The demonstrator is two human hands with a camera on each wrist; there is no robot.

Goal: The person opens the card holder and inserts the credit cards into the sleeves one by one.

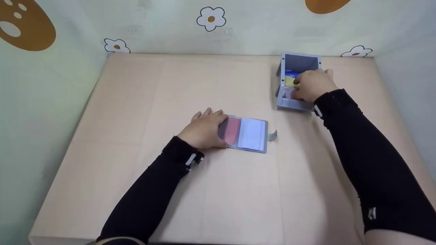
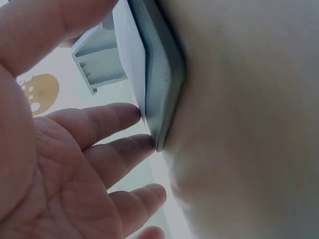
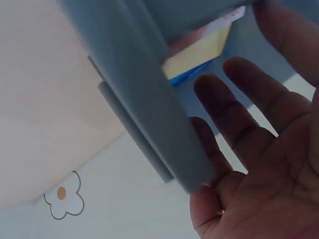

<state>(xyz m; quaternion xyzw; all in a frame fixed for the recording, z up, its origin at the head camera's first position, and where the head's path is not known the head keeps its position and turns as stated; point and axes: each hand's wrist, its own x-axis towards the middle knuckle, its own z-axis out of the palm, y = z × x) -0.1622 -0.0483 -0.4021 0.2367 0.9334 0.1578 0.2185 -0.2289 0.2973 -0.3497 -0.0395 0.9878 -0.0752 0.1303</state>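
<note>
With your left hand (image 1: 205,131) gripping the card holder (image 1: 251,134) on the table (image 1: 238,194), close your right hand's (image 1: 315,85) seemingly empty, part-open grip on a single card (image 3: 199,53) in the grey box (image 1: 293,104).

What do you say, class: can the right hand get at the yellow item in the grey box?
Probably yes: the right hand is at the open top of the grey box, close to the yellow item, with no lid across.

The head view looks forward and down across the table (image 1: 218,194); close-up wrist views, facing the fingers (image 2: 122,157), share the box (image 1: 294,104).
</note>
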